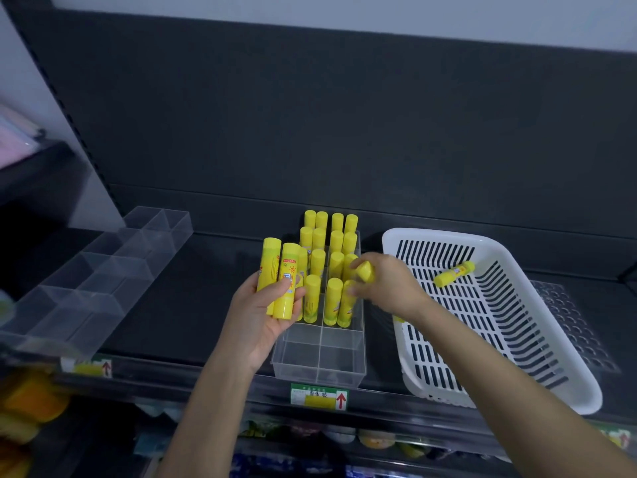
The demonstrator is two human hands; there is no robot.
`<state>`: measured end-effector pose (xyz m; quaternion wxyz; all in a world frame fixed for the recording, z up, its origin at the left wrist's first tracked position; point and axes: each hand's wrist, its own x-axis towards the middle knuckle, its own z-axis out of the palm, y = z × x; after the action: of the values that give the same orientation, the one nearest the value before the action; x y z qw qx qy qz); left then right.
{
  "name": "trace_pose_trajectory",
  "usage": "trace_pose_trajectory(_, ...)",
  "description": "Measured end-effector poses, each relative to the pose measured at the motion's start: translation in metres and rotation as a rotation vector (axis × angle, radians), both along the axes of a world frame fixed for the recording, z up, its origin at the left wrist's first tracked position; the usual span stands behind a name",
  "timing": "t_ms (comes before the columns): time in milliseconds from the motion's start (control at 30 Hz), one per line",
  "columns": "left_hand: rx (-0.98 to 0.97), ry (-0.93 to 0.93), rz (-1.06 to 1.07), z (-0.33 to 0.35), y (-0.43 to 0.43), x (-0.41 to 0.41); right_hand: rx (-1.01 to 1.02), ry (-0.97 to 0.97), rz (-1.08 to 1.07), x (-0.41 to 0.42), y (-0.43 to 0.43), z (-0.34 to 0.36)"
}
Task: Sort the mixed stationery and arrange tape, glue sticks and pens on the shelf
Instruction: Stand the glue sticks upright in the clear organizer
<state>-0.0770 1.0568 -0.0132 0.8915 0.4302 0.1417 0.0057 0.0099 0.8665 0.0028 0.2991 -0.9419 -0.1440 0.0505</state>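
At the far left of the dark shelf [206, 305] stands a clear stepped organizer [103, 270]. The left hand [262, 319] is turned palm up, with its fingers and thumb curled round a bundle of yellow glue sticks [284, 281]. It holds them at the left edge of a clear divided box [320, 357]. More upright glue sticks [331, 257] stand in rows in the rear sections of that box. A green price label [319, 396] sits on the shelf's front edge just below it. The right hand [386, 288] is over the box's right side, fingers wrapped round one tilted glue stick [366, 271]. Just beside the box is a white slotted basket [434, 233], with a single loose glue stick [454, 273] lying in it.
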Motion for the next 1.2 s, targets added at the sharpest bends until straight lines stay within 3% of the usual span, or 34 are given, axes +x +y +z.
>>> trace_pose_trajectory(167,-0.021,-0.003,0.029,-0.006,0.006,-0.001,0.455,0.104,-0.209,-0.002,0.004,0.023)
trace_pose_trajectory(267,-0.008,0.0,0.055,-0.009,0.01,-0.003,0.703,0.185,-0.16,-0.018,0.018,0.038)
trace_pose_trajectory(333,0.009,0.01,0.066,-0.012,0.013,-0.005,0.754,0.2,-0.067,-0.028,0.029,0.04)
trace_pose_trajectory(433,-0.006,0.032,0.089,-0.016,0.019,-0.011,0.683,0.191,0.069,-0.037,0.044,0.03)
trace_pose_trajectory(600,-0.012,0.052,0.129,-0.022,0.027,-0.017,0.344,0.049,0.14,-0.044,0.058,0.005)
trace_pose_trajectory(833,0.001,0.063,0.129,-0.025,0.029,-0.024,0.093,-0.059,0.242,-0.048,0.065,-0.016)
trace_pose_trajectory(1200,0.042,0.058,0.116,-0.023,0.026,-0.03,0.05,-0.092,0.284,-0.054,0.074,-0.029)
